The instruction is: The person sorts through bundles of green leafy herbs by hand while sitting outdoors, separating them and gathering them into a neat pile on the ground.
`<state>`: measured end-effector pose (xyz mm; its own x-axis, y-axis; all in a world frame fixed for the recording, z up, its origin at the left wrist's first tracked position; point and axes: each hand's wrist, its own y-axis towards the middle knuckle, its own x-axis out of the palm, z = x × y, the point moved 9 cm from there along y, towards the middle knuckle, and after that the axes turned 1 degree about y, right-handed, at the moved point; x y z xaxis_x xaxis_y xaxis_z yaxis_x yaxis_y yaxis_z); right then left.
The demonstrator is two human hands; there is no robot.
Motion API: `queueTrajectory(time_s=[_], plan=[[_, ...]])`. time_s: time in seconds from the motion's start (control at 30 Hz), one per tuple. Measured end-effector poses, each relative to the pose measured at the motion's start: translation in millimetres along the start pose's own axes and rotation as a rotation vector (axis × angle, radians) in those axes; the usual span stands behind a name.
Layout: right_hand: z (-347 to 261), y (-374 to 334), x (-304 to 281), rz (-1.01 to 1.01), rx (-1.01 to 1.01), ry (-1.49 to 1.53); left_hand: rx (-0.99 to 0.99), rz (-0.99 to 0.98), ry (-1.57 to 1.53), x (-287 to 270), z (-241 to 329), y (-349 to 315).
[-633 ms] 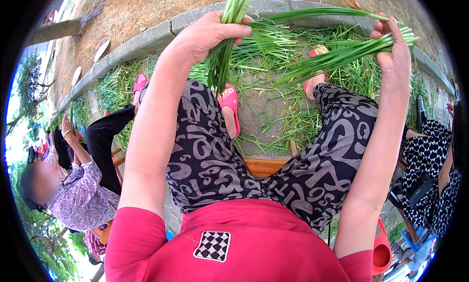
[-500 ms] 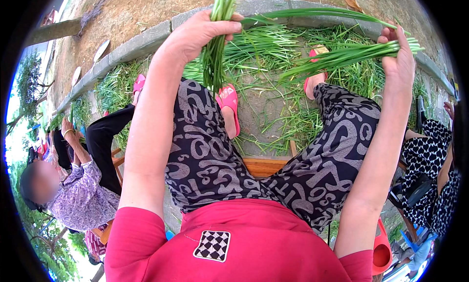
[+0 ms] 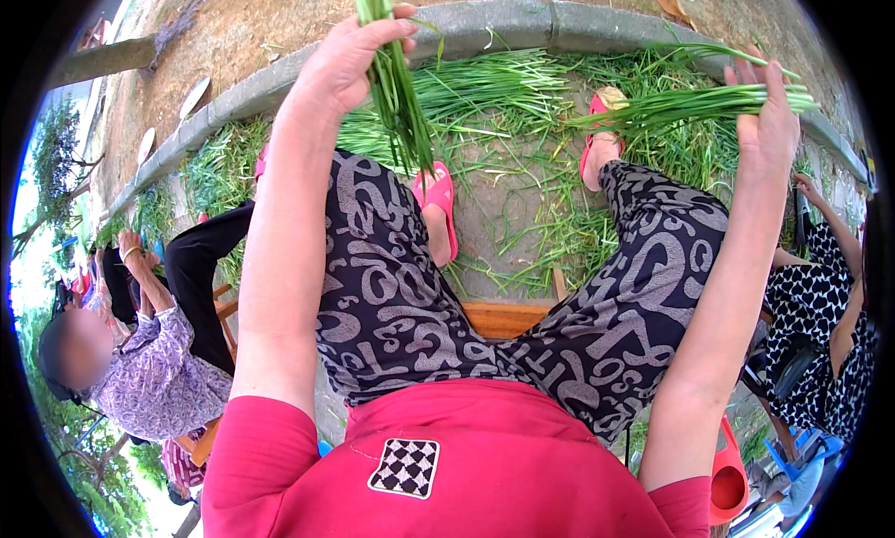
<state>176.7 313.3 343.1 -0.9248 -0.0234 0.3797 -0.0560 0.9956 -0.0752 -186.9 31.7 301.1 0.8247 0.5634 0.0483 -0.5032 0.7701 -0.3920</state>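
My left hand is closed round a bunch of chives, whose leaf ends hang down and whose other ends pass the top edge of the picture. At the upper right, my right hand grips a second bunch of chives; its pale cut ends stick out to the right and its leaves point left. A few thin stalks rest separately by that hand's raised fingers. On the ground between the two hands lies a layer of chives laid roughly side by side.
Loose green scraps litter the paving round my pink sandals. A curved stone kerb borders bare soil beyond. One seated person is at the left, another at the right. A red plastic stool stands at lower right.
My left hand has moved left with its bunch. The right hand has shifted slightly right, and the long stalks that stretched between the hands are now drawn away from the left hand.
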Motion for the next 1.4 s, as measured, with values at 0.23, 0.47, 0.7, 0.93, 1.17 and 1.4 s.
queueTrajectory(time_s=[0.23,0.47,0.7,0.93,1.17,1.4], plan=[[24.0,-51.6,102.5,-0.460,0.153,-0.017,-0.019,-0.213,0.066,52.3,6.0,-6.6],[50.8,-114.3,170.8,-0.739,0.253,-0.259,0.035,-0.372,0.114,94.9,23.7,-15.6],[64.0,-129.0,181.7,-0.819,0.337,-0.376,0.052,-0.422,0.107,107.0,22.1,-13.5],[50.7,-113.5,174.4,-0.726,0.328,-0.230,0.006,-0.401,0.116,108.5,21.6,-18.3],[32.3,-82.8,141.9,-0.405,0.251,0.027,0.029,-0.385,0.229,98.1,14.8,-20.2],[36.1,-22.9,77.1,-0.286,0.253,0.276,0.012,-0.395,0.412,75.9,2.1,-20.2]])
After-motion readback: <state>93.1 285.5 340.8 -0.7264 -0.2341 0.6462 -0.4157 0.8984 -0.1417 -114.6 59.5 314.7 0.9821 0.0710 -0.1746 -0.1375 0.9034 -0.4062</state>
